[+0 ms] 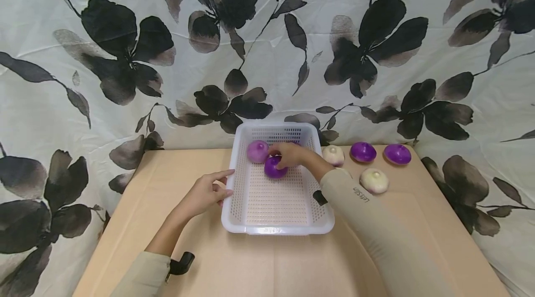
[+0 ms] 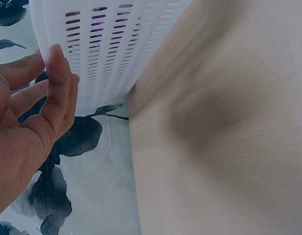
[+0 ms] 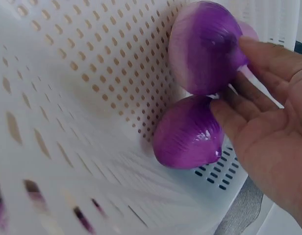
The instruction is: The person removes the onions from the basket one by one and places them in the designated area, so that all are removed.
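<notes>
A white perforated plastic basket [image 1: 277, 230] sits on the table. My left hand [image 1: 205, 194] pinches its left rim, with fingers against the outer wall in the left wrist view. Inside the basket, my right hand [image 1: 290, 154] holds a purple onion [image 1: 276, 167] by its top, with fingertips around the stem end. Another purple onion [image 3: 188, 134] lies beside it near the fingers, mostly hidden by the hand in the head view. A paler purple onion [image 1: 257, 151] rests at the basket's back left.
Right of the basket lie two purple onions, one [image 1: 363, 152] nearer and one [image 1: 398, 154] farther. Two white onions, one [image 1: 333, 155] partly behind the right arm and one [image 1: 374, 181] next to the sleeve, lie there too. A floral cloth [image 1: 292, 78] hangs behind the table [image 1: 259, 264].
</notes>
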`<act>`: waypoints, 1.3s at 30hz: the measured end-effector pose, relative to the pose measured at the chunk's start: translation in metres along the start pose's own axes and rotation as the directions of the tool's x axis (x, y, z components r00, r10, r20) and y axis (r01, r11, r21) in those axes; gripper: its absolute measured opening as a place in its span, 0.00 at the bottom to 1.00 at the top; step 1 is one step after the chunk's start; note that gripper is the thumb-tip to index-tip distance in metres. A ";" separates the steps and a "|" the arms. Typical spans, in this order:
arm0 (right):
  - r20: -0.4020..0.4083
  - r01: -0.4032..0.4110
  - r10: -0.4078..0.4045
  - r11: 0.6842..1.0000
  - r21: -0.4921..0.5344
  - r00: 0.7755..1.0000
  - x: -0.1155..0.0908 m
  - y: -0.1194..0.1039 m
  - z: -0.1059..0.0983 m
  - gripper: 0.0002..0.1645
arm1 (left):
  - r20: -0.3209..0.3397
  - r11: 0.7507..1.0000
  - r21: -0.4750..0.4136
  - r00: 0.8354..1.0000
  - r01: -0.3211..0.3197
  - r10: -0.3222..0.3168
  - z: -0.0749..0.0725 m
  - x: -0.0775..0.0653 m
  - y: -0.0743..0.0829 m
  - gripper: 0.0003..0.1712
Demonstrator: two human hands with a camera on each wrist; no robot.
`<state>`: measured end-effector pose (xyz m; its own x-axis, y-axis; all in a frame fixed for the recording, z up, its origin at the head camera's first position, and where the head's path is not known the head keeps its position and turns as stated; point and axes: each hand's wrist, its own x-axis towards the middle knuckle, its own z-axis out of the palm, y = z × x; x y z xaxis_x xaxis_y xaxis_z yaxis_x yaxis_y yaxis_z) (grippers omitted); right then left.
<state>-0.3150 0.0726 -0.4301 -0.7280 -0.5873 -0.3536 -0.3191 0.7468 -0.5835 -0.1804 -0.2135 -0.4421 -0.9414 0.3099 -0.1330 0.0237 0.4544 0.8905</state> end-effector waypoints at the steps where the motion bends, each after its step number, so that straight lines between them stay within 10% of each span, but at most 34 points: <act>1: 0.003 -0.009 0.009 1.000 -0.008 1.000 0.000 0.000 0.001 0.34 | 0.001 1.000 -0.001 1.000 0.002 -0.002 0.000 0.000 0.000 0.36; 17: 0.009 -0.010 0.011 0.993 -0.116 1.000 -0.002 -0.009 0.012 0.35 | 0.001 1.000 -0.014 1.000 0.002 -0.002 0.000 0.001 0.001 0.36; 39: 0.135 0.011 -0.010 1.000 -0.007 0.991 0.004 -0.005 0.032 0.40 | -0.003 1.000 -0.020 1.000 0.009 -0.010 0.000 -0.001 -0.001 0.36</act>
<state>-0.2969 0.0568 -0.4515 -0.6363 -0.6317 -0.4428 -0.3318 0.7423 -0.5822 -0.1796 -0.2143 -0.4424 -0.9425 0.3033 -0.1403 0.0081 0.4405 0.8977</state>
